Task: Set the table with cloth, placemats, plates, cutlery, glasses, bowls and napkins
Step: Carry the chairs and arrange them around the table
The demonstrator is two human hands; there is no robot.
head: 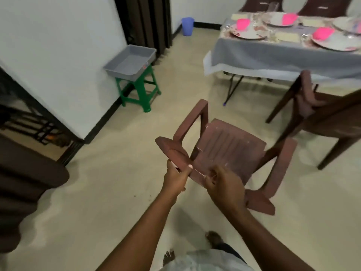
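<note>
both hands held the brown plastic armchair (224,151) by its back edge, left grip (175,178) pinching, right grip (220,184) curled round it, so a swing could have clipped the grey-clothed bench (263,55) and its set plates (248,32) nearby.

grey tray (130,62) on green stool (138,90); blue bucket (187,26) by wall.

1. White walls (58,36) with black skirting are lining the frame's left.
2. Beige floor (117,192) is filling the centre.
3. Dark curtain (144,20) is hanging top centre.
4. Green stool (140,90) is carrying a grey tray (130,61), centre left.
</note>
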